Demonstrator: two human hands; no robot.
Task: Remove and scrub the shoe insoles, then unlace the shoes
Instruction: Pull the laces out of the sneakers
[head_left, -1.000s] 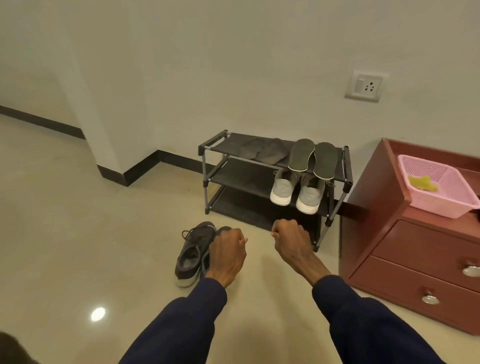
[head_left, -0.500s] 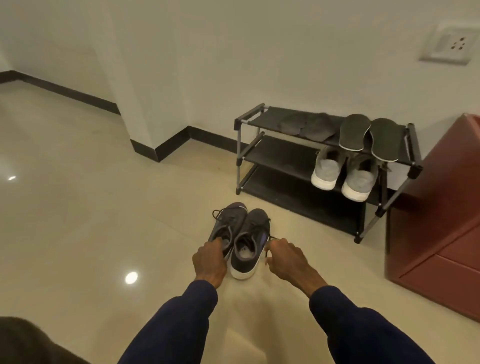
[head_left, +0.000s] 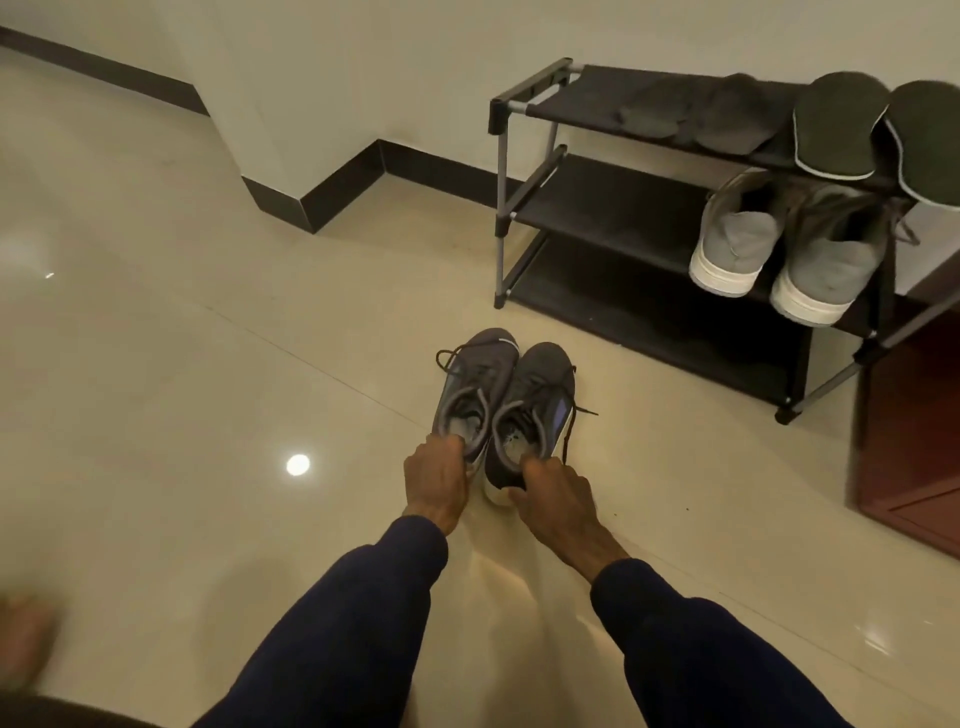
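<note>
Reached forward and down in dark blue sleeves, with both forearms stretched nearly straight and angled inward toward one spot. Held the left hand knuckles-up over the heel of the left dark shoe, with fingers curled into its opening and gripping the collar. Kept the right hand just beside it but apart from it, pinching the heel of the right dark shoe, thumb low on the back and fingers over the rim.

Found both shoes side by side and touching on the tiled floor, toes pointed toward the shoe rack, with loose laces trailing off the right side. Could not tell whether either shoe was lifted, nor whether the pale patches inside were insoles.

Judged the shoes light, with soft mesh uppers and a stiffer padded heel, so took the heel collar as the soundest hold. Expected any insole to be thin and floppy, best peeled from the heel end, and the laces to be limp cord, best drawn by their free ends.

Farther off, noted grey sneakers at the right end of the rack's middle shelf, heels outward. Above them, saw two dark insoles overhanging the top shelf's front edge, plus two flatter grey pieces mid-shelf. Glimpsed a reddish cabinet past the rack.
</note>
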